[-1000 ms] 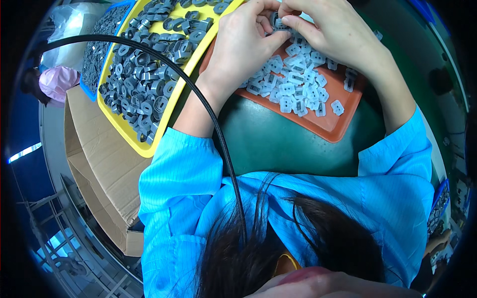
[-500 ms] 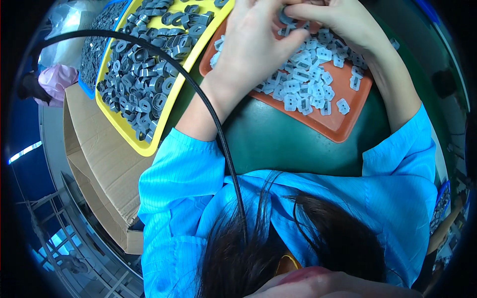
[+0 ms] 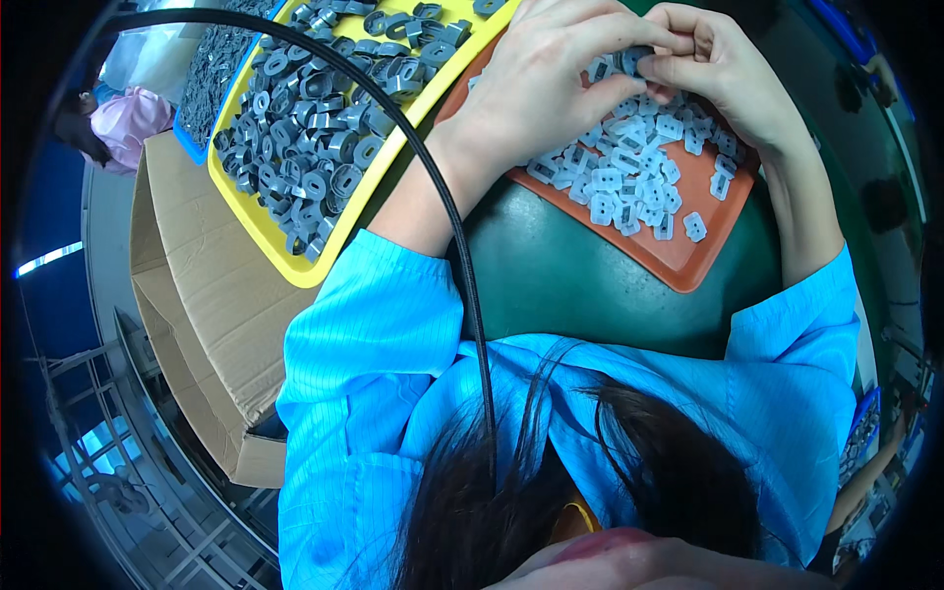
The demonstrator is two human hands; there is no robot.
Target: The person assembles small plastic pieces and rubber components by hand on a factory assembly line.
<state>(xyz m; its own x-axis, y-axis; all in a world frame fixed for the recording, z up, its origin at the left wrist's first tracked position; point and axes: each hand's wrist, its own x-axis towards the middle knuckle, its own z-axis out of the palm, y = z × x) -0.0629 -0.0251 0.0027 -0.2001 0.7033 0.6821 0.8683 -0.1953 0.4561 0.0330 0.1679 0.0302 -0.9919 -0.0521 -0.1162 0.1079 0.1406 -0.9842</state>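
Note:
Above an orange tray, both hands meet at a small dark grey rounded part. My left hand pinches it from the left with thumb and fingers. From the other side, the thumb and bent index finger of my right hand close on it. Fingers cover much of the part, so its full shape is hidden. Beneath the hands, the tray holds a heap of small translucent white plates with slots or holes. To the left, a yellow tray carries many grey ring-like parts.
Beyond the yellow tray stands a blue-rimmed tray of small dark pieces. An open cardboard box sits at the left. A black cable arcs over my left forearm. The trays rest on a green tabletop. A person in pink is at far left.
The scene has shifted slightly rightward in view. Both hands stay together over the orange tray; their fingers have changed position around the grey part, which shows between the fingertips.

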